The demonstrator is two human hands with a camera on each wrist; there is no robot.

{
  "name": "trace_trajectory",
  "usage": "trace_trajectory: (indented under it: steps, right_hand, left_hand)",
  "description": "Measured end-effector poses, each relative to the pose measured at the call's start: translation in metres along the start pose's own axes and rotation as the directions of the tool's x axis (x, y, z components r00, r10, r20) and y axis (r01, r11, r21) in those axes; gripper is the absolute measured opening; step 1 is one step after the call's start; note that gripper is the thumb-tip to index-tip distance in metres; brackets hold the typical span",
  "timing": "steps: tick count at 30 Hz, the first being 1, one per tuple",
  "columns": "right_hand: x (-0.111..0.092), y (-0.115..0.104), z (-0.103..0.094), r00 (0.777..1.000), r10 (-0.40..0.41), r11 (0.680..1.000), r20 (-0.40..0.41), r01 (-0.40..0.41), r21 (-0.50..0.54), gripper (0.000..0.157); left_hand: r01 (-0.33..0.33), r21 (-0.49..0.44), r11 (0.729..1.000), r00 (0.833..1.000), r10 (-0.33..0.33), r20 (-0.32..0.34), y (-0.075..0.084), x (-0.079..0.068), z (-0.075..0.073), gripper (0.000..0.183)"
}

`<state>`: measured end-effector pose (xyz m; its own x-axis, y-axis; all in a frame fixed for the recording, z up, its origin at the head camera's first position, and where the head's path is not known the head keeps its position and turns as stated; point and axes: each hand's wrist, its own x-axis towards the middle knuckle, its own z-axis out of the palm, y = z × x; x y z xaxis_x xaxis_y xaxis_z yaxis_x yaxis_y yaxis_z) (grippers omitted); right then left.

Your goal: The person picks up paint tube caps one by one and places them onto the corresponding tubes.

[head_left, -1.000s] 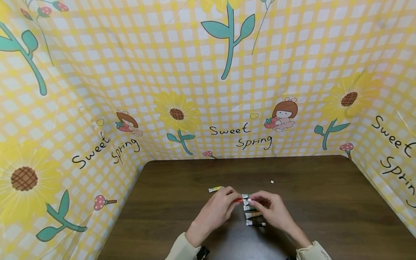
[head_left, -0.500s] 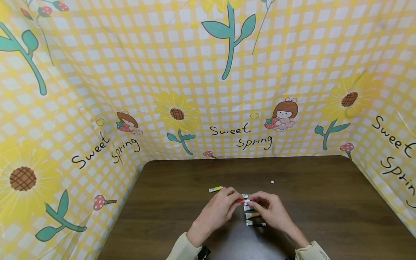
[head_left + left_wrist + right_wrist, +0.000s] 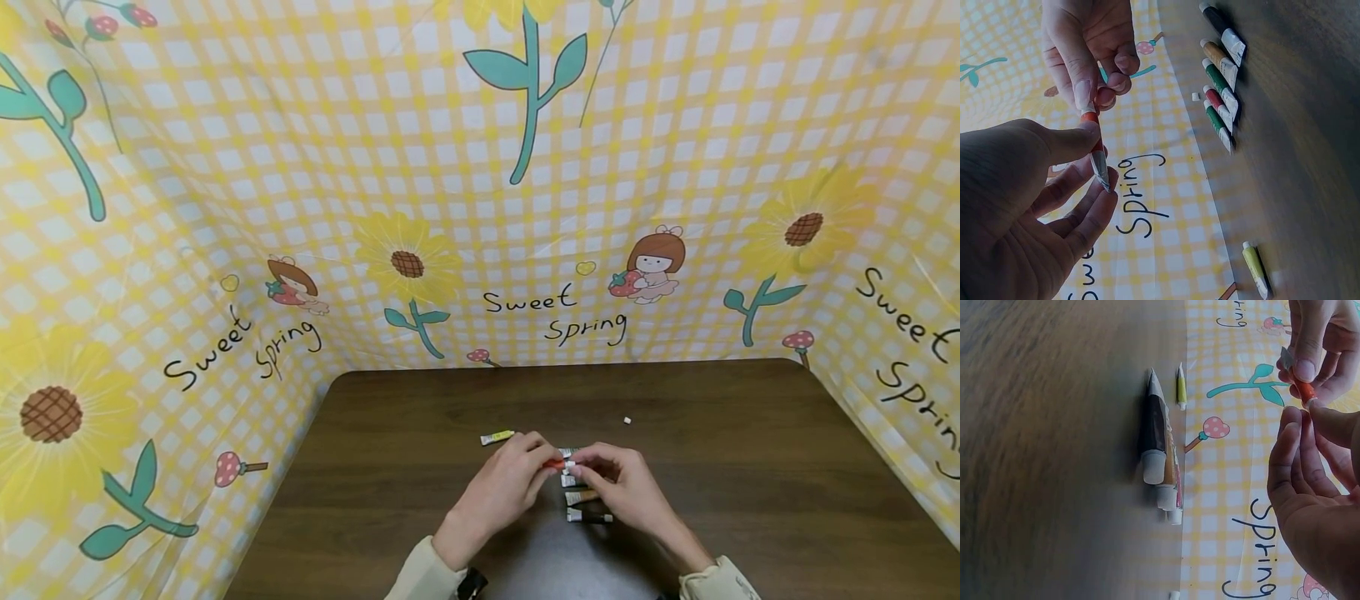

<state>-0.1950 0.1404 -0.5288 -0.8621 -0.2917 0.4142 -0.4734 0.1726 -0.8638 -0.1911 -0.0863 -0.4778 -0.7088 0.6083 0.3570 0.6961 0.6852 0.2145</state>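
Note:
My left hand [image 3: 502,475] grips a small orange-red paint tube [image 3: 1098,145], thumb on one side and fingers on the other. Its crimped silver tail shows past the thumb in the left wrist view. The tube's white end is pinched between the thumb and fingertips of my right hand [image 3: 630,487]. In the right wrist view the same tube [image 3: 1304,389] slants between the two hands. Behind and below them, a column of paint tubes lies on the table: black [image 3: 589,517], ochre [image 3: 1219,55], green [image 3: 1219,78], red [image 3: 1217,102] and another green [image 3: 1215,120].
A yellow paint tube [image 3: 497,437] lies apart, to the left of the column. One loose white cap [image 3: 627,421] sits farther back on the dark wooden table [image 3: 405,400]. Yellow checked cloth [image 3: 450,167] with printed flowers stands around the table's back and sides.
Both hands stay nearly in place on the orange-red tube. The right fingertips shift slightly at its white end. The tubes on the table have not moved.

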Motion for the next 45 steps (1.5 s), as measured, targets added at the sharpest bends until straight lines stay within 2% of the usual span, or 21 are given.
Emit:
trace_trajectory:
  steps: [12,19,26,36,40,45]
  right_hand:
    - [-0.0009,-0.0023,-0.0001,0.998,0.049,0.999,0.030,-0.049,0.010,0.008]
    - [-0.0004,-0.0029,-0.0001,0.996,0.070,0.998,0.051,-0.070,0.005,0.014]
    - [0.0000,-0.0029,0.0012,0.997,0.070,0.997,0.043,-0.068,-0.040,0.028]
    - [-0.0006,-0.0030,0.0007,0.994,0.091,0.996,0.056,-0.091,-0.015,0.031]
    - [-0.0013,-0.0023,-0.0011,0.993,0.105,0.994,0.061,-0.106,0.022,0.023]
    - [-0.0029,-0.0023,-0.0019,0.999,0.046,0.999,0.008,-0.046,-0.008,0.006]
  left_hand:
    - [0.001,0.002,1.000,1.000,-0.001,0.013,0.0014,0.0003,0.0000,0.012]
    - [0.002,0.006,1.000,1.000,-0.002,0.012,0.0018,-0.0008,-0.0005,0.012]
    - [-0.006,-0.001,1.000,1.000,0.006,0.007,0.0020,-0.0018,-0.0006,0.011]
    - [-0.007,0.001,1.000,1.000,0.007,0.008,0.0022,-0.0016,-0.0007,0.011]
    - [-0.007,-0.003,1.000,1.000,0.007,0.002,0.0010,-0.0011,-0.0005,0.011]
    - [-0.022,0.010,1.000,1.000,0.022,-0.013,-0.0009,-0.0008,-0.0013,0.011]
